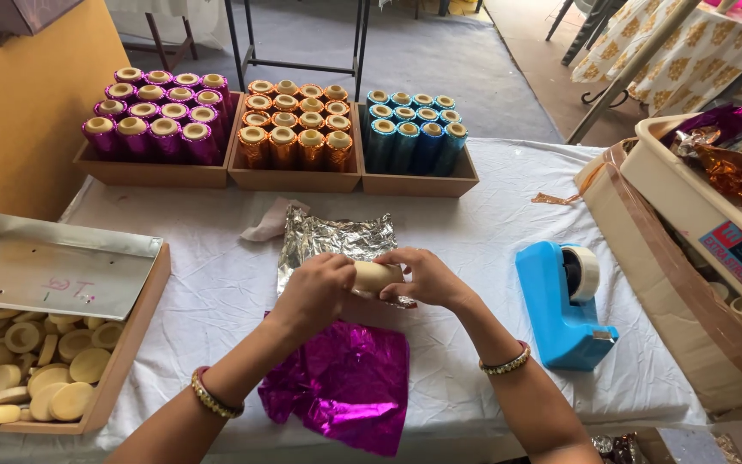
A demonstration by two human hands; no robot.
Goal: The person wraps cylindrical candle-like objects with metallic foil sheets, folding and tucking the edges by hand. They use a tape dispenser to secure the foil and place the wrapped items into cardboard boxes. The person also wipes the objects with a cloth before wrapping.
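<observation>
Both hands hold a cream-coloured stack of round discs [374, 277] lying on its side above the table. My left hand [315, 290] grips its left end and my right hand [427, 277] its right end. Under and behind the stack lies a crinkled silver foil sheet [332, 238]. A shiny purple foil sheet [345, 382] lies nearer me, below the hands.
Three wooden trays at the back hold upright foil-wrapped rolls: purple [161, 116], orange [295, 125], blue [414, 129]. A blue tape dispenser [564, 301] stands to the right. A wooden box of loose cream discs [36, 369] with a metal lid [45, 266] sits left. Cardboard boxes of foil [714, 215] stand right.
</observation>
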